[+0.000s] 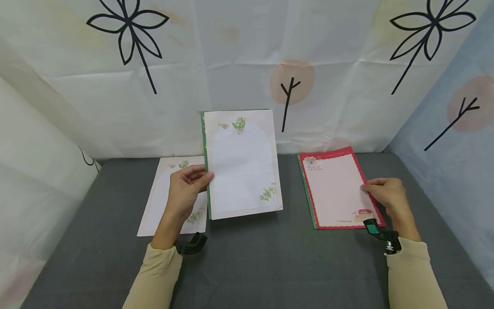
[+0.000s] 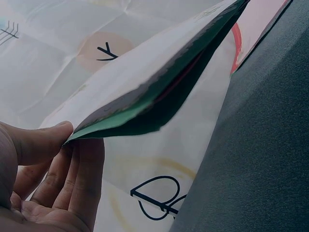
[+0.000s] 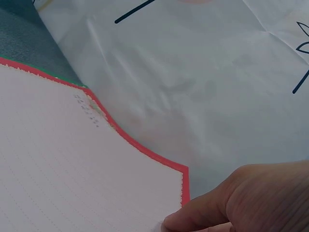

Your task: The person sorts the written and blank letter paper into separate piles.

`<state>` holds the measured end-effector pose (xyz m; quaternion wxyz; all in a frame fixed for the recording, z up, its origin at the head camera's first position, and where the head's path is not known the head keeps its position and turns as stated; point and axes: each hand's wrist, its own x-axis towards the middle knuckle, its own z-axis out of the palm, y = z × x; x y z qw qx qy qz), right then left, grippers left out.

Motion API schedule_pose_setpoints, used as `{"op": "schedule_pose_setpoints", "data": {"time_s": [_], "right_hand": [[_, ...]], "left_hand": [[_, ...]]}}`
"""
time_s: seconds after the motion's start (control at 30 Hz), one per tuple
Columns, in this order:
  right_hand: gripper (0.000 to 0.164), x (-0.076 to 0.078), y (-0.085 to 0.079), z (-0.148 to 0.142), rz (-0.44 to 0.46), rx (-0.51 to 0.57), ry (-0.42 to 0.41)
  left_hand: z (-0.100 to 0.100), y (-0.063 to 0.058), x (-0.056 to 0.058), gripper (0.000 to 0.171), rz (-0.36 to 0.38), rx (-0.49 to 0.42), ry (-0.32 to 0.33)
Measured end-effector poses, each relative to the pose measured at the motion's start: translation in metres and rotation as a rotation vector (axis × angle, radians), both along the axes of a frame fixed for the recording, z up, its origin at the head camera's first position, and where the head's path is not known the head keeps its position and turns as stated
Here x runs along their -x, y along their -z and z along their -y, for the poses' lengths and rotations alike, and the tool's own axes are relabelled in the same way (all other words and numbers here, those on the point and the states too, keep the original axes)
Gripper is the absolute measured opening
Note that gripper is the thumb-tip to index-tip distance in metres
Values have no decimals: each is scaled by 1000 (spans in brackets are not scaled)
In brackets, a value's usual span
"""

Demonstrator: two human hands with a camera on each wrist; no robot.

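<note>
A pale cloth [image 1: 231, 47] printed with leaves and twigs hangs behind you, and a dark grey table [image 1: 270, 266] spreads out below it. You hold the white stack [image 1: 243, 167] raised over the middle of the table, green along its left edge; the left wrist view shows its layers slightly parted. Well apart to the right is the red sheet [image 1: 335, 189], a green backing [image 1: 308, 195] peeking out at its left; its upper edge bends, and I cannot tell whether its lower edge touches the table. The loose sheet [image 1: 154, 210] lies flat at left, partly hidden by your left hand [image 1: 183, 189].

That hand pinches the stack's left edge, thumb in front, fingers close together behind. Your right hand [image 1: 387, 197] pinches the red sheet's right edge, thumb on top; its other fingers are mostly hidden, so I cannot tell their spread.

I judge you partway along: the loose sheet is set down, the other two papers not yet released. No container shows.
</note>
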<state>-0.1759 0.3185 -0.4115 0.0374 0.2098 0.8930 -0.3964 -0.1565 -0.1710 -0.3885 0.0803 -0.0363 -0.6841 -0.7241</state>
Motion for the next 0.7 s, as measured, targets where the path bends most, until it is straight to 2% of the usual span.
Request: {"op": "schedule_pose_setpoints", "data": {"time_s": [0.17, 0.57, 0.7], "right_hand": [[51, 1, 0, -2, -11, -25, 12], [47, -1, -5, 2, -136, -137, 44], [49, -2, -9, 5, -148, -134, 40]], "left_hand": [[-1, 0, -1, 29, -3, -2, -2], [-2, -1, -2, 28, 6, 2, -8], [-2, -1, -2, 28, 9, -3, -7]]}}
